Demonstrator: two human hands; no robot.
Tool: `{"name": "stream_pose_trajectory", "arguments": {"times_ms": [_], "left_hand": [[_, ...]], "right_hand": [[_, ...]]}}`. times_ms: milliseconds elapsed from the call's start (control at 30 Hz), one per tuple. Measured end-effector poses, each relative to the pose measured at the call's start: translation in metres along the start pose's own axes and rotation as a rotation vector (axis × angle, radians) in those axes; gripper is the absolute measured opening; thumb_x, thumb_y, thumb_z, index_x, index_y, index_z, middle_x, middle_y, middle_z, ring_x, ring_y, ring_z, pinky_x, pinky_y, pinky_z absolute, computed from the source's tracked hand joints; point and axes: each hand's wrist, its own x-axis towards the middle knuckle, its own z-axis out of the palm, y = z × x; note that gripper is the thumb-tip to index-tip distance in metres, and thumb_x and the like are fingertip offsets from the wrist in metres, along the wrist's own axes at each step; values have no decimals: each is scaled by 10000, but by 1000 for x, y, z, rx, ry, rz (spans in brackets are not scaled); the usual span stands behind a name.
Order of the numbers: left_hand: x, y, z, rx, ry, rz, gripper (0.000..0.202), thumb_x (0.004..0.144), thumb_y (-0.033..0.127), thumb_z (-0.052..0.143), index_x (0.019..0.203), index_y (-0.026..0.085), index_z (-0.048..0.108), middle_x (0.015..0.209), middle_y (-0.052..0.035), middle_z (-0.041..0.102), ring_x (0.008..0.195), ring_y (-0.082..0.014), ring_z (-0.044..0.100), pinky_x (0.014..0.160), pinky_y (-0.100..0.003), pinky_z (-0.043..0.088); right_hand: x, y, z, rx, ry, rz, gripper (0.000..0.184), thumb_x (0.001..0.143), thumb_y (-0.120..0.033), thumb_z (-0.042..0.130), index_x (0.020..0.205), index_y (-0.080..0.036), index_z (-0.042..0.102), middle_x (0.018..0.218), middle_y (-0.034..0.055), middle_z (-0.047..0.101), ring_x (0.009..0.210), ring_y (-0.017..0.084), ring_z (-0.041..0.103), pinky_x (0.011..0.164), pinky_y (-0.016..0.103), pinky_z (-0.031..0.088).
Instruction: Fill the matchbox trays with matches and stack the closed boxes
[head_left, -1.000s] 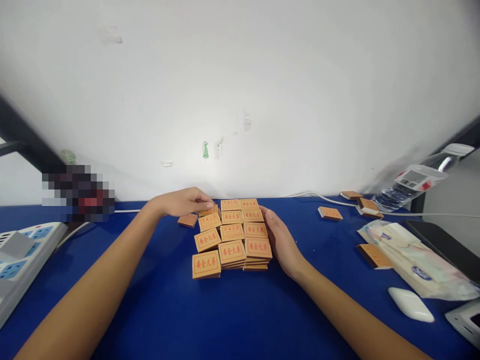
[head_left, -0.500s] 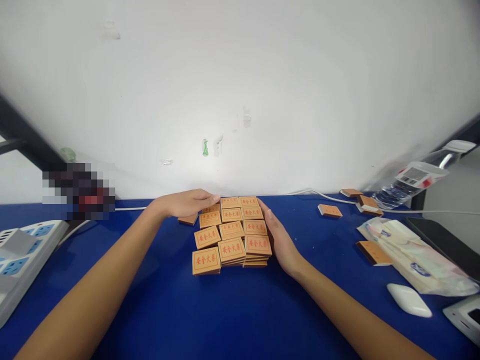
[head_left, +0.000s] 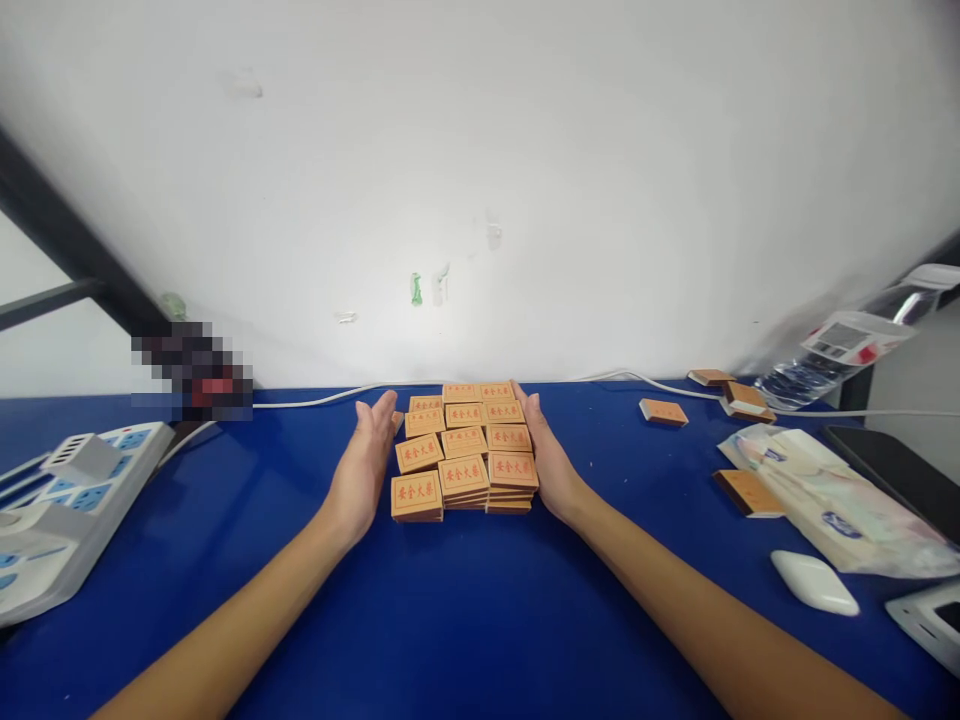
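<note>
Several matchboxes (head_left: 463,476) with red lettering stand stacked in rows on the blue table (head_left: 450,610), close to the wall. The front-left stack (head_left: 417,495) is lower and slightly askew. My left hand (head_left: 361,465) is upright at the left of the stacks, palm facing them, fingers stretched out, with a small gap to the nearest boxes. Behind its fingertips part of another matchbox (head_left: 397,423) shows. My right hand (head_left: 551,455) lies flat along the right side of the stacks, fingers extended and touching the boxes. Its far fingers are partly hidden behind the boxes.
Loose matchboxes (head_left: 664,411) lie to the right, near a tilted plastic bottle (head_left: 840,340), a tissue pack (head_left: 832,510), a black phone (head_left: 892,480) and a white earphone case (head_left: 814,582). A power strip (head_left: 90,520) is at the left. A white cable (head_left: 322,400) runs along the wall.
My left hand has moved from the back-left boxes, where it lay across them, down to the left side and turned upright. My right hand stays at the right side. The view has shifted slightly.
</note>
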Motion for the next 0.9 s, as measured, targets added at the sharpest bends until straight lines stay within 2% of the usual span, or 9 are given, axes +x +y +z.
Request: {"name": "stream_pose_trajectory", "arguments": {"times_ms": [67,167,300,467,567,733,800,900], "left_hand": [[-4,-4,8,-22,-19,-23,817,1005,778,235,1644,279,346,1757,-13,232,1637,-256,165,1343,-437,178],[-5,-6,17,-81,-33,-68,808,1016,758,239,1654,271,326,1730,-39,316,1618,-283,230,1323,-443,256],[-4,-3,23,-178,-25,-109,812,1012,755,285,1663,270,306,1655,-76,457,1559,-306,375,1287,-463,345],[0,-3,26,-302,-62,-105,767,1026,712,348,1655,273,326,1582,-100,549,1485,-317,492,1247,-493,407],[0,-3,26,-302,-54,-95,753,1028,706,352,1634,258,372,1567,-99,564,1490,-318,486,1242,-484,413],[-1,-7,20,-228,-11,-59,767,1025,726,332,1591,221,445,1625,-94,497,1559,-308,376,1274,-447,359],[-2,-8,17,-225,-2,-54,779,1011,744,345,1562,212,488,1605,-103,519,1564,-310,365,1274,-441,355],[-2,-10,17,-270,-69,-36,744,997,744,405,1497,220,571,1518,-107,610,1530,-327,423,1255,-452,387]], "right_hand": [[-1,0,3,51,16,23,832,980,-769,433,1682,-374,224,1716,-11,352,1595,240,290,1307,534,244],[-3,0,5,74,11,37,848,981,-780,405,1691,-378,173,1714,-2,357,1589,243,305,1292,544,275],[-4,0,6,55,-35,31,845,983,-802,339,1692,-375,169,1713,13,359,1579,257,330,1273,571,299],[-7,-2,10,84,-44,34,806,999,-784,318,1687,-378,208,1693,14,400,1575,262,338,1268,573,314],[-8,-2,10,105,-47,29,795,1005,-770,336,1683,-370,227,1694,14,399,1578,260,332,1271,564,316],[-8,-2,8,121,15,38,780,995,-769,382,1663,-373,302,1674,0,435,1585,260,315,1276,540,319],[-8,-3,8,130,-7,39,751,1002,-754,391,1649,-377,340,1664,-6,451,1586,260,312,1278,535,316],[-8,-4,9,145,-31,35,712,1015,-720,409,1644,-392,345,1670,-15,440,1584,254,318,1276,536,317]]}}
